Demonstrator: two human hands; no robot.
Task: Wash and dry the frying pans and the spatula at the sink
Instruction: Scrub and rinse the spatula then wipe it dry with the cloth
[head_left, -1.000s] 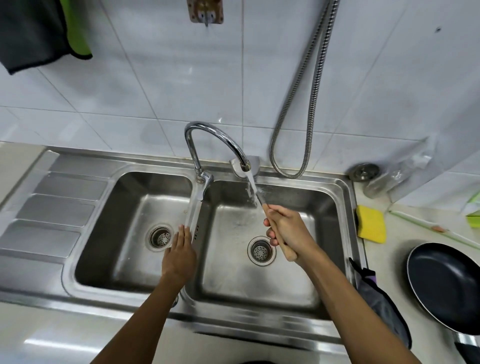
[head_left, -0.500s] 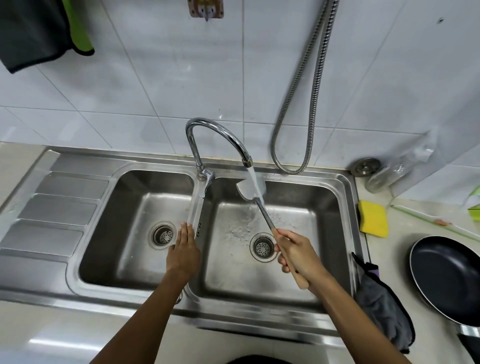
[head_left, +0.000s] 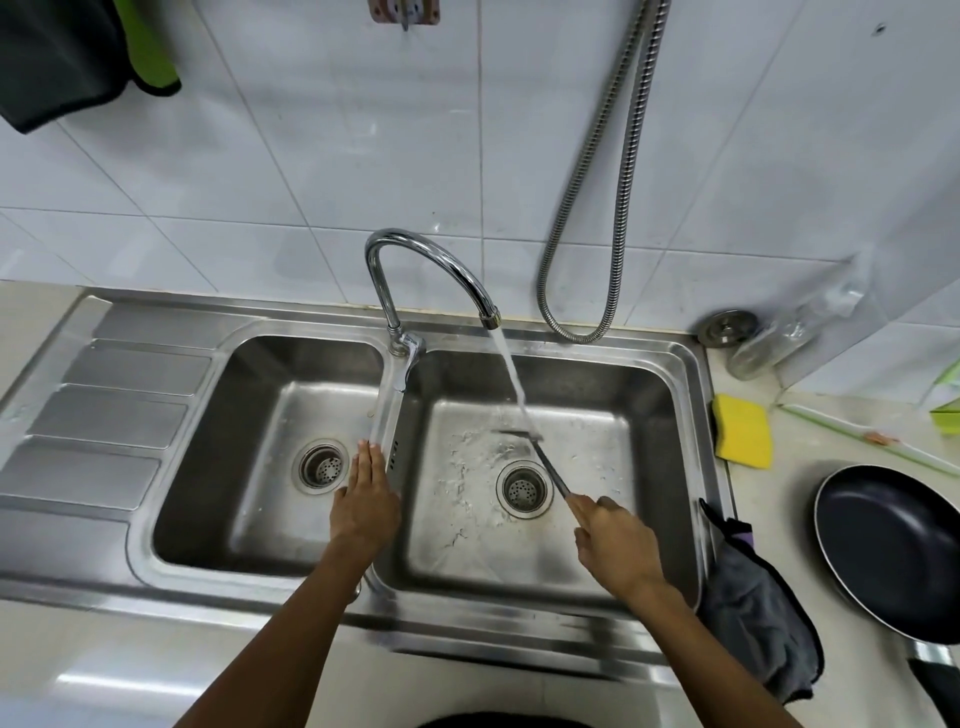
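Dark cloth (head_left: 57, 57) hangs on wall, upper left. Left hand (head_left: 366, 501) lies flat on divider between sink (head_left: 691, 364) basins, fingers released, straight, gripping nothing. Tap (head_left: 431, 267) runs into right basin; water strikes spatula (head_left: 540, 457) blade, seen edge-on over drain. Right hand (head_left: 615, 545) clenched round spatula handle. Grey cloth (head_left: 753, 608) drapes sink's right rim. Yellow sponge (head_left: 743, 431) on counter beside sink. Frying pan (head_left: 893, 556) on counter, far right.

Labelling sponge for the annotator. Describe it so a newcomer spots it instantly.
Start at the double sink; go to the counter just past its right rim. The sponge lies flat there, behind the dark frying pan: the only bright yellow rectangle around.
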